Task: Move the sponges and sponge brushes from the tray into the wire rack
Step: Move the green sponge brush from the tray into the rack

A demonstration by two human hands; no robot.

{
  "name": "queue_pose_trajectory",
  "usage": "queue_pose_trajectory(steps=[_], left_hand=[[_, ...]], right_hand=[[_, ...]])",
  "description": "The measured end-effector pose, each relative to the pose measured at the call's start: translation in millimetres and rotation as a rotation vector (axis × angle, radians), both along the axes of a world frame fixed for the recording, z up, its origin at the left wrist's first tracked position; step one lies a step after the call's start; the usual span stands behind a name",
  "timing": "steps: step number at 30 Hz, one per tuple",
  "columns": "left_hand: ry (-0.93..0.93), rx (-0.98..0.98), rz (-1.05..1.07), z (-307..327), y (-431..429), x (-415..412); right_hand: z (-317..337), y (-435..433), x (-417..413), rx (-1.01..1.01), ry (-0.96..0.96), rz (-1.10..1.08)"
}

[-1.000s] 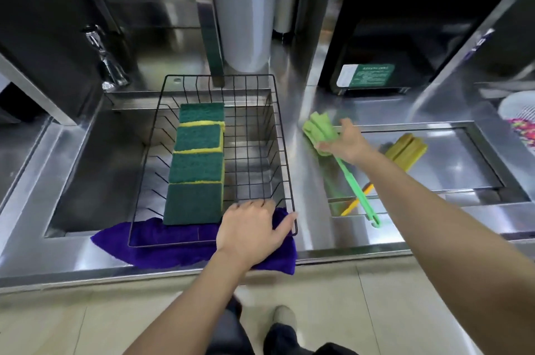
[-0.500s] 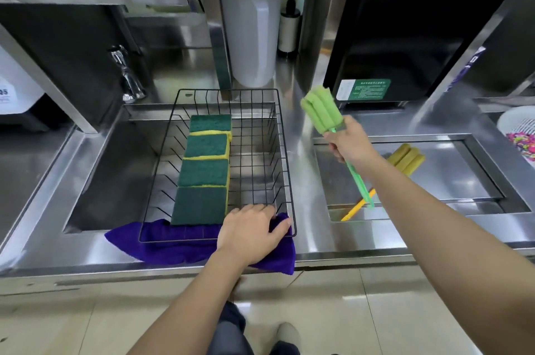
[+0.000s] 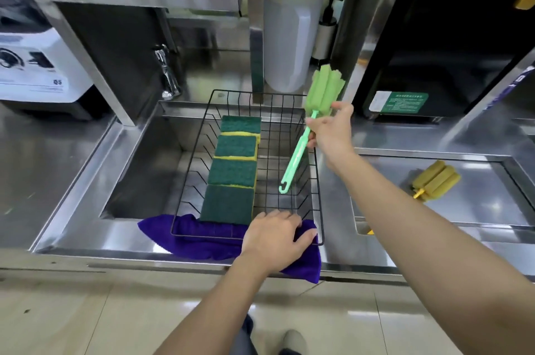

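The wire rack point(image 3: 314, 134) sits over the sink on the steel surface point(image 3: 337, 227), with a purple cloth point(image 3: 202, 241) under its near edge, and 4 green-and-yellow sponges point(image 3: 233, 175) already lie in it in a row from front to back. The right hand point(image 3: 328, 130) is closed around the upper handle of the green sponge brush point(image 3: 324, 91), just below its foam head; the brush hangs tilted over the rack's right half, head up beyond the far right corner and hooked handle tip down inside the wires, not yet resting on the bottom as far as I can tell. The left hand point(image 3: 275, 236) lies flat, fingers spread, on the rack's near rim and the cloth, pressing rather than gripping. In the tray point(image 3: 492, 209) to the right, 1 yellow sponge brush point(image 3: 435, 183) remains, partly hidden by the right forearm. So the sponges look finished, the green brush is mid-transfer, and the yellow brush appears to be the last item left.
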State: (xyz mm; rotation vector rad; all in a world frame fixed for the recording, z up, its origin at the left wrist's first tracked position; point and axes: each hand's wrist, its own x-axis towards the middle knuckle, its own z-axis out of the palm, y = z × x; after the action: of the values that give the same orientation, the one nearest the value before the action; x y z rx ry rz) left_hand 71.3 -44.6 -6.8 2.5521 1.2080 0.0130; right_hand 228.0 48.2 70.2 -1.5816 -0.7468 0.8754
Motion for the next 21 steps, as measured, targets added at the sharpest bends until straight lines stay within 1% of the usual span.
queue_pose_trajectory(steps=[5, 10, 13, 18, 21], left_hand=[[-0.021, 0.050, -0.018, -1, 0, -1], [-0.044, 0.060, -0.043, -3, 0, -2], [-0.067, 0.078, -0.028, -3, 0, -2], [-0.072, 0.103, -0.044, -6, 2, 0], [-0.077, 0.113, -0.047, -6, 2, 1]], right_hand=[[-34, 4, -28, -0.142, -0.073, 0.078], [-63, 7, -49, -0.264, -0.101, 0.166], [-77, 10, -61, -0.369, -0.166, 0.249], [-89, 15, -70, -0.522, -0.189, 0.430], [-87, 12, -67, -0.567, -0.345, 0.511]])
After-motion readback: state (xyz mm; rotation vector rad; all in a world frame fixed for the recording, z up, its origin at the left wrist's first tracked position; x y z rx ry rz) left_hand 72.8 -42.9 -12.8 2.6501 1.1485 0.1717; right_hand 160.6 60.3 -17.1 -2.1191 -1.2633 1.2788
